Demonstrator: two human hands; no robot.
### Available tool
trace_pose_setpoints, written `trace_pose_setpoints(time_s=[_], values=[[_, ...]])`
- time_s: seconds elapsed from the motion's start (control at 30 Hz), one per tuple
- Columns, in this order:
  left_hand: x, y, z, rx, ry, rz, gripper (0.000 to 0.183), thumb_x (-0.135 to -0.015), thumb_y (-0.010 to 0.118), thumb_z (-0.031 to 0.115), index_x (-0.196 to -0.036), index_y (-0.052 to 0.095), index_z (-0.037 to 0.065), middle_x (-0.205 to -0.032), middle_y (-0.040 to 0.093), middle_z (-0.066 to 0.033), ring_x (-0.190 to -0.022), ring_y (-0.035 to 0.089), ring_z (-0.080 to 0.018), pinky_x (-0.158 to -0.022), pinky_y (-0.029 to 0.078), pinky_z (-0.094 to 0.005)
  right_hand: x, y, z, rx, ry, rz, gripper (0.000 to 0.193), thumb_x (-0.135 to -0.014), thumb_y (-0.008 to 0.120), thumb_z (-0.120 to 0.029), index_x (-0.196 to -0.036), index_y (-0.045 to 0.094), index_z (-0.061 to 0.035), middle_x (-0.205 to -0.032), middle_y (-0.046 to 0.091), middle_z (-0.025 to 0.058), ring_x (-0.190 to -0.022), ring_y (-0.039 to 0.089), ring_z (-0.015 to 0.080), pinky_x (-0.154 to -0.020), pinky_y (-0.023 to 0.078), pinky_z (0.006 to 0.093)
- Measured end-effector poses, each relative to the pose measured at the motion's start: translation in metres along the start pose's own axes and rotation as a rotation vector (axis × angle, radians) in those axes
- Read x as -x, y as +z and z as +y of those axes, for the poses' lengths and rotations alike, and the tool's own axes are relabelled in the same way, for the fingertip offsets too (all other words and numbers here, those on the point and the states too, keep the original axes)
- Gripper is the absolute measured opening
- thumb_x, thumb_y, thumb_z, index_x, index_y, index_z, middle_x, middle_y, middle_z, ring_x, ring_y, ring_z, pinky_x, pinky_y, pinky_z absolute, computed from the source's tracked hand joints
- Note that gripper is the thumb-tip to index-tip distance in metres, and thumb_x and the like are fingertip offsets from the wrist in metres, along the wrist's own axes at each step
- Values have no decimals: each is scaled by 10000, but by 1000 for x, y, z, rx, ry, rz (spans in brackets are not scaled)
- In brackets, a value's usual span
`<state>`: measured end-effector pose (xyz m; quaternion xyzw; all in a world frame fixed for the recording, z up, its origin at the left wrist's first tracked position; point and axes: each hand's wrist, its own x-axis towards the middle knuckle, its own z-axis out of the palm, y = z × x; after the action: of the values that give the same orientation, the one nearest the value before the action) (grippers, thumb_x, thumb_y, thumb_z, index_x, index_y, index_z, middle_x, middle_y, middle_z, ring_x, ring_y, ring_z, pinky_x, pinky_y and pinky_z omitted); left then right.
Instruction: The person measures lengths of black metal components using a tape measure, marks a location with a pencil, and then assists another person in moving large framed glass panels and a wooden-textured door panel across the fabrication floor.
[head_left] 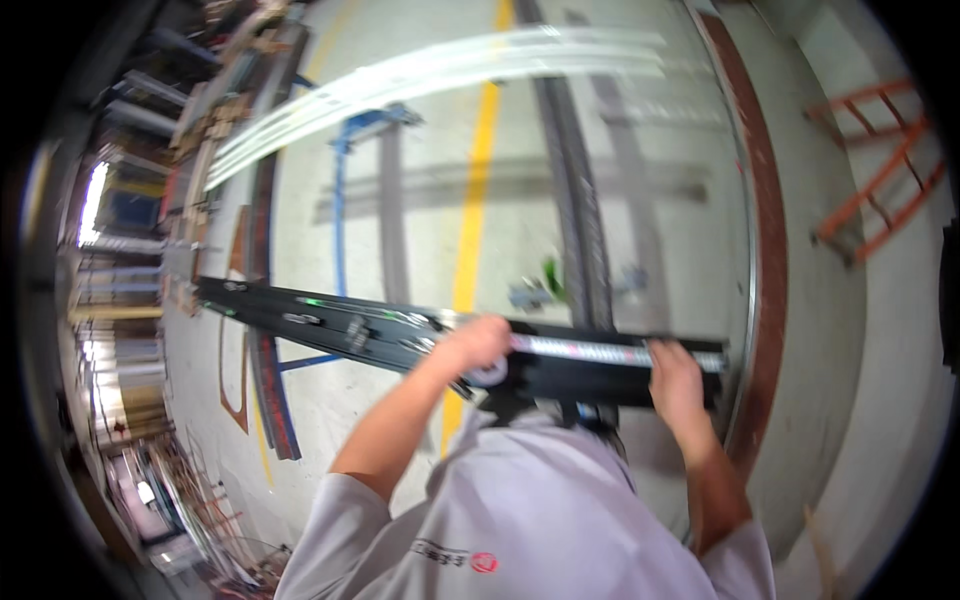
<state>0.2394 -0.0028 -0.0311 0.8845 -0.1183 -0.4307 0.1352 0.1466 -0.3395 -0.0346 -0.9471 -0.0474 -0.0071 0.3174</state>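
A long bundle of black metal rails (330, 325) runs across in front of me at waist height, from far left to right. A silvery strip (580, 349) lies along its top on the right half. My left hand (475, 343) is closed on the bundle near its middle, with a small whitish ring (492, 374) showing just under the fingers. My right hand (675, 378) grips the bundle close to its right end, fingers curled over the top edge. Both forearms come up from my grey shirt (530, 510).
A grey concrete floor with a yellow line (475, 200) lies below. Long pale profiles (450, 65) lie blurred at the top. Dark rails (575, 200) and a blue frame (340, 200) are on the floor. Shelving (120, 300) stands at left, an orange rack (880, 180) at right.
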Motion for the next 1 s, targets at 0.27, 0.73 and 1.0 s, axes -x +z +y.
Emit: trace_pose_setpoints(time_s=[0.27,0.73,1.0], values=[[15,6,1,45,-25,57,309,-858,578,231,-896,693,-53,-948,674,-258,-923,659,-398,-828,520,-455,-18,-9,2,-99,59,-106,193,-894,643,-183,-851,688,0,-728,638,199,-656,600,392,-635,486,444],[9,-1,9,45,55,53,287,-849,640,221,-948,706,-40,-982,682,-248,-950,661,-390,-832,517,-460,0,18,28,-1059,430,-65,96,-913,616,-43,-910,618,53,-712,658,131,-550,648,177,-463,497,250],[-7,19,-8,31,110,87,276,-819,587,191,-934,702,-32,-917,688,-238,-901,667,-395,-799,520,-463,-12,-3,10,-1465,649,-87,113,-961,561,-77,-968,585,33,-746,670,175,-593,661,250,-490,493,291]])
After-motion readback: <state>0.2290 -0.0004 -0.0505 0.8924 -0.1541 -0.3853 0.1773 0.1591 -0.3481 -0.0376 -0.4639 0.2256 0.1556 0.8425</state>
